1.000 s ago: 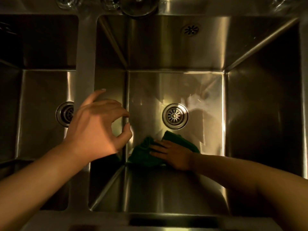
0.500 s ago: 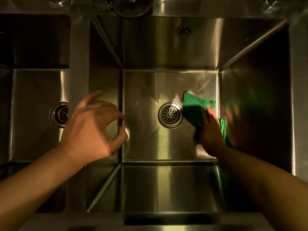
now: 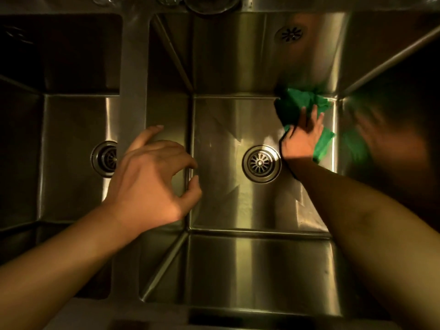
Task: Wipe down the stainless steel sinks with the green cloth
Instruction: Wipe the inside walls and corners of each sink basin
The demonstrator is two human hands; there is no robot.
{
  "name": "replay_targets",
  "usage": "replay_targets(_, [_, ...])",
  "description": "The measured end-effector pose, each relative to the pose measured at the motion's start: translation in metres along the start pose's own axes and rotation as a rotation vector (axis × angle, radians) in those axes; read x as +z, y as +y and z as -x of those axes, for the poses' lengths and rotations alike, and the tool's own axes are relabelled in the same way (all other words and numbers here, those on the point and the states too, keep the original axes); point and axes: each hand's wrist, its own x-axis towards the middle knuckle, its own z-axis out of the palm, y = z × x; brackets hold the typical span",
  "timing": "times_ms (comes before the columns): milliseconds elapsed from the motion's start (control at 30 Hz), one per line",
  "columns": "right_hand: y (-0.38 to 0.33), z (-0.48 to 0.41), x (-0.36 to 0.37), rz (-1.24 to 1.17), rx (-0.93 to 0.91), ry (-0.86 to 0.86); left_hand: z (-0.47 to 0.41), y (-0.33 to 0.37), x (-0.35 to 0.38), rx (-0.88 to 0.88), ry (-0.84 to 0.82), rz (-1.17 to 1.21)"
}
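Observation:
Two stainless steel sinks lie below me, the right sink (image 3: 238, 270) in the middle and the left sink (image 3: 71, 163) beside it. My right hand (image 3: 302, 136) presses the green cloth (image 3: 297, 101) flat against the floor of the right sink, in its far right corner, past the round drain (image 3: 261, 163). Part of the cloth sticks out to the right of my hand. My left hand (image 3: 152, 179) hovers over the divider (image 3: 133, 79) between the sinks, fingers curled and apart, holding nothing.
The left sink has its own drain (image 3: 104, 158). An overflow grille (image 3: 288, 34) sits in the right sink's back wall. Glassware (image 3: 209, 3) stands on the ledge behind the sinks. The right wall mirrors my hand and the cloth as a blur.
My right hand swept the cloth from the near left of the sink floor, past the drain, up into the far right corner. My left hand stayed over the divider.

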Motion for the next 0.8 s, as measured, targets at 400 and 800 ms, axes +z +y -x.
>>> replay_targets(400, [-0.124,0.05,0.052,-0.037,-0.309,-0.229,-0.001,0.003,-0.001,-0.018,-0.052,-0.052])
replay_targets(800, [-0.118,0.154,0.038,0.274,-0.853,-0.711,-0.001,0.001,-0.002,-0.01,-0.019,-0.055])
